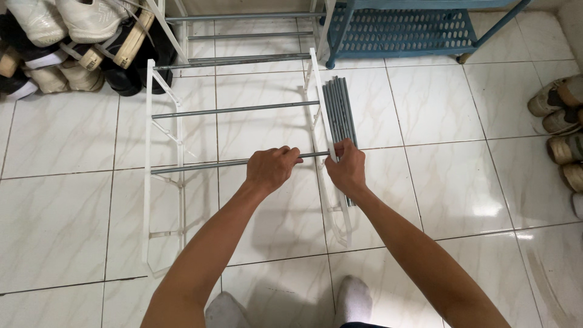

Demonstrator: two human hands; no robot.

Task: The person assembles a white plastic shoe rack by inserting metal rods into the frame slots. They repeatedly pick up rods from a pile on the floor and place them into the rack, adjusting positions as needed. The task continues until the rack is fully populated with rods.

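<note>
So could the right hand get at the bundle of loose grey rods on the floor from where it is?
Probably yes: the right hand is at the white side frame, with the loose rods lying right beside it, nothing between.

The white tiled floor (pixel 437 109) carries a white rack frame (pixel 147 182) under the gripping hands, loose grey rods (pixel 339 103) just beyond them, and shoes (pixel 67 42) far off left.

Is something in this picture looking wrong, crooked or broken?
Nothing looks broken or spilled. The white rack frame lies on the tiled floor only partly built: a few grey rods span its sides, while a bundle of loose rods lies beside it. The left hand grips one rod; the right hand is at its end.
</note>
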